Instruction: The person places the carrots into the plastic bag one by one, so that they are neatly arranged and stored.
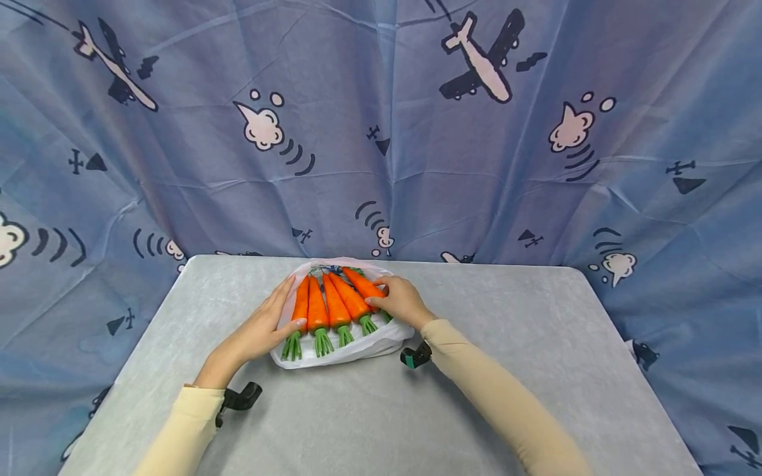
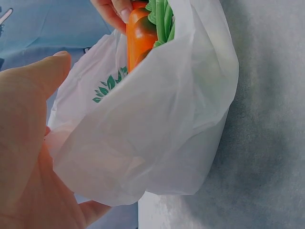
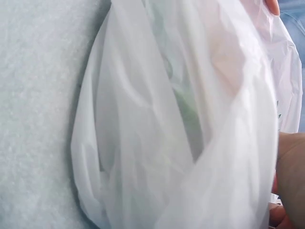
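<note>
Several orange carrots (image 1: 317,301) with short green stems lie side by side in a white plastic bag (image 1: 381,342), stems toward the near side. My left hand (image 1: 256,336) rests along the bag's left side, fingers straight, its thumb reaching over the leftmost carrot. Thumb and fingertips of my right hand (image 1: 406,304) pinch the rightmost carrot (image 1: 360,283). The left wrist view has the bag wall (image 2: 138,129) in front, with an orange carrot (image 2: 142,36) showing above it. In the right wrist view the bag (image 3: 133,138) hides most of the hand and the carrots.
The bag sits at the far middle of a light grey table (image 1: 506,370). Behind the table's back edge hangs a blue curtain (image 1: 333,132) printed with planes and clouds. A dark wrist-camera mount (image 1: 241,396) juts from the left wrist, another mount (image 1: 415,356) from the right.
</note>
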Action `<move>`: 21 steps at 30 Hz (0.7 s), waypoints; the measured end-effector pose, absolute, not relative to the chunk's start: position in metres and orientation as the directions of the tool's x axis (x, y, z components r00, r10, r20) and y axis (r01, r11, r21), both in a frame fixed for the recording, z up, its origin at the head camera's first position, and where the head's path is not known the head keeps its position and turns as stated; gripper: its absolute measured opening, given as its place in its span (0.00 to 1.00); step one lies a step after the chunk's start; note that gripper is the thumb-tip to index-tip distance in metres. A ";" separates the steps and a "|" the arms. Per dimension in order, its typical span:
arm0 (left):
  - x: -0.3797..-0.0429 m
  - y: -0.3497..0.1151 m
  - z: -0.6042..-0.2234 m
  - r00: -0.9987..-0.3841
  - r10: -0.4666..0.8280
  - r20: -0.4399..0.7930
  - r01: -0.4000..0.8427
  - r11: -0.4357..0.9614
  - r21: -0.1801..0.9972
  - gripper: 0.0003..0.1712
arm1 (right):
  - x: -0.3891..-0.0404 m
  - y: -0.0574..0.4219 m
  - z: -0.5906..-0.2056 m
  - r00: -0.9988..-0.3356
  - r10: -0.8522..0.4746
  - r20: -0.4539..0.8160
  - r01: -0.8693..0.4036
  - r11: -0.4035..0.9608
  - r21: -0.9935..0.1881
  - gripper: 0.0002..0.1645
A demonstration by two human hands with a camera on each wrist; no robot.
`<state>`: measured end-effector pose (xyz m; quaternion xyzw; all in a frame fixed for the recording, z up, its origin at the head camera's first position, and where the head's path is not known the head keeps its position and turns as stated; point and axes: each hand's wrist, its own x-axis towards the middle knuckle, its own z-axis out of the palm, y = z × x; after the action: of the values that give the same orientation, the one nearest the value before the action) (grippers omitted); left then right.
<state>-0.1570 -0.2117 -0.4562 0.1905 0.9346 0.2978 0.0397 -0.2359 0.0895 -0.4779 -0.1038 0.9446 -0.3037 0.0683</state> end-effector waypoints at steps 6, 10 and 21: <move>-0.157 -0.211 -0.456 -0.924 0.380 0.039 0.333 0.750 0.571 0.52 | -0.234 0.095 -0.475 -0.969 -0.237 -0.070 -0.151 0.794 -0.589 0.29; -0.157 -0.211 -0.456 -0.925 0.379 0.035 0.329 0.751 0.572 0.53 | -0.232 0.100 -0.473 -0.967 -0.247 -0.063 -0.163 0.788 -0.594 0.30; -0.156 -0.211 -0.455 -0.925 0.378 0.032 0.328 0.754 0.569 0.52 | -0.220 0.115 -0.463 -0.955 -0.293 -0.040 -0.216 0.783 -0.584 0.30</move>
<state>-0.1564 -0.2114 -0.4554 0.1886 0.9355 0.2957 0.0427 -0.2200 0.1152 -0.4635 -0.1351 0.9420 -0.3005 0.0644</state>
